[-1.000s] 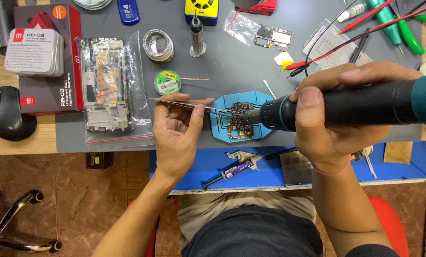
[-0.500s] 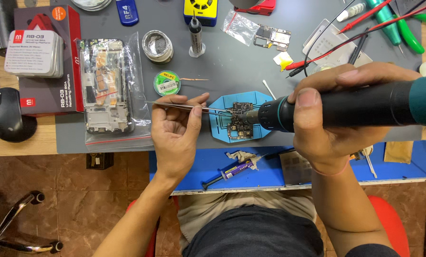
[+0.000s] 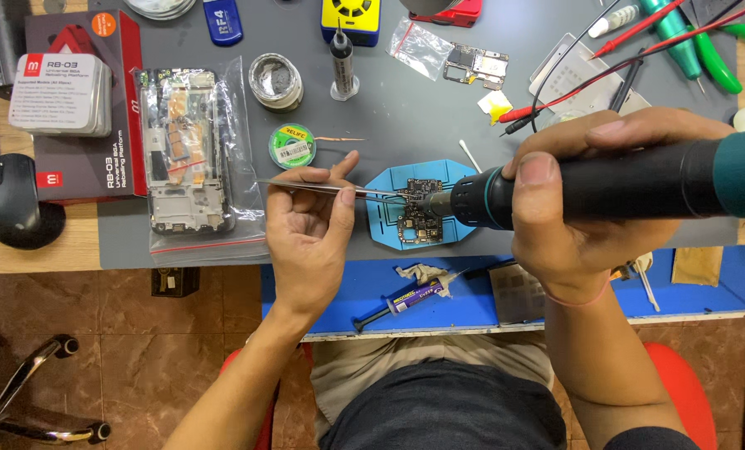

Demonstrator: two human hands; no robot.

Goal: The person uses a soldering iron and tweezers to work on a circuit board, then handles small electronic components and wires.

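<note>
The left hand (image 3: 310, 229) pinches thin steel tweezers (image 3: 331, 189) between thumb and fingers, the tips reaching onto a small dark circuit board (image 3: 420, 218). The board, studded with tiny chips, sits on a blue octagonal holder (image 3: 389, 229) near the front edge of the grey rubber mat (image 3: 406, 117), just right of its middle. The right hand (image 3: 589, 204) is wrapped tight around the thick black handle of a hot-air tool (image 3: 622, 179) with a teal collar; its metal nozzle points at the board from the right, almost touching it.

Behind the left hand lies a round green spool (image 3: 292, 147) of braid, with a round tin (image 3: 276, 81) farther back. At the mat's left edge a bare phone frame (image 3: 182, 150) rests in a clear plastic bag. On the blue strip along the front edge lies a syringe (image 3: 406, 298) beside a crumpled tissue (image 3: 418, 275). Red and black probes (image 3: 605, 79) cross the mat's back right corner.
</note>
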